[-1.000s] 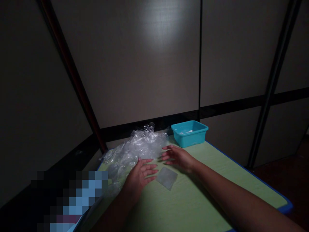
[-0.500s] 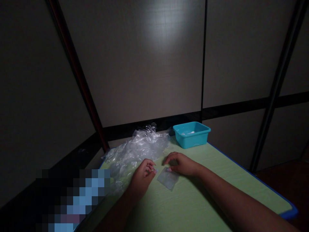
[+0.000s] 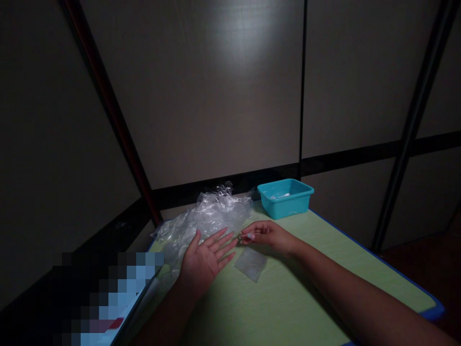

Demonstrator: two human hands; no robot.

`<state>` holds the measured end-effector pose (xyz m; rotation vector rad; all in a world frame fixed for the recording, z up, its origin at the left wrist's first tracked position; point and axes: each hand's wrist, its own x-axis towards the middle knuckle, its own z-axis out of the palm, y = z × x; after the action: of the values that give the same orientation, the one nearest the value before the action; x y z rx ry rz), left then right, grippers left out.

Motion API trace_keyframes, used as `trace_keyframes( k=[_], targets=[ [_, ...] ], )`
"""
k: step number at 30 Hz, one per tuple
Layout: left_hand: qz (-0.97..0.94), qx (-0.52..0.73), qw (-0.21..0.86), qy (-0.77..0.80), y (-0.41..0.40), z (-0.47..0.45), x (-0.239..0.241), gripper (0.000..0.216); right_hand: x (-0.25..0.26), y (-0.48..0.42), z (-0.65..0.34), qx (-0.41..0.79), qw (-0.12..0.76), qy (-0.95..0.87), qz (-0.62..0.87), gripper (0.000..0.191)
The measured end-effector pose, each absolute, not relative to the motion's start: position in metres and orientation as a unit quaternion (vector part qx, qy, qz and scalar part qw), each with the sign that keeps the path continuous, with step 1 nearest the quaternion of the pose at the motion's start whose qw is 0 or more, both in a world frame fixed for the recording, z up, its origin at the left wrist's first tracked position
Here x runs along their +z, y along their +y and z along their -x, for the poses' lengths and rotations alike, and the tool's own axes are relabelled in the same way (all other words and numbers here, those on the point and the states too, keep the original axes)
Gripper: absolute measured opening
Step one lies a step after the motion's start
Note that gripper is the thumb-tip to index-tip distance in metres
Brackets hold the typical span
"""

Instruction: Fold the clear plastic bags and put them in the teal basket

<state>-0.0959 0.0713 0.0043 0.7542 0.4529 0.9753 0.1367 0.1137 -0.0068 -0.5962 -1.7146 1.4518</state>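
Observation:
My left hand (image 3: 206, 258) is held palm up above the green table (image 3: 288, 298), fingers stretched out and apart, holding nothing. My right hand (image 3: 267, 236) hovers just right of it with its fingers pinched together near the left fingertips; what they hold, if anything, is too small to see. A small flat clear plastic bag (image 3: 250, 263) lies on the table below both hands. A crumpled heap of clear plastic bags (image 3: 205, 220) sits just beyond the left hand.
A teal plastic tub (image 3: 286, 197) stands at the table's far edge, with something pale inside. The table has a blue rim and butts against dark wall panels. A blurred-out patch covers the lower left.
Both hands lifted off the small flat bag. My left hand turned palm up and spread its fingers; my right hand rose a little and stays pinched.

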Motion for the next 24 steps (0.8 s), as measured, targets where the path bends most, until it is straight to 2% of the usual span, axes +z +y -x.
trace_keyframes(
  k=[10, 24],
  targets=[
    [-0.452, 0.402, 0.77, 0.201, 0.0646, 0.0893, 0.0079, 0.077, -0.0012, 0.1056, -0.1339, 0.617, 0.377, -0.649, 0.235, 0.038],
    [-0.443, 0.361, 0.804, 0.166, 0.0644, 0.0865, 0.0057, 0.085, -0.0038, 0.1066, -0.1326, 0.589, 0.396, -0.652, 0.267, 0.029]
  ],
)
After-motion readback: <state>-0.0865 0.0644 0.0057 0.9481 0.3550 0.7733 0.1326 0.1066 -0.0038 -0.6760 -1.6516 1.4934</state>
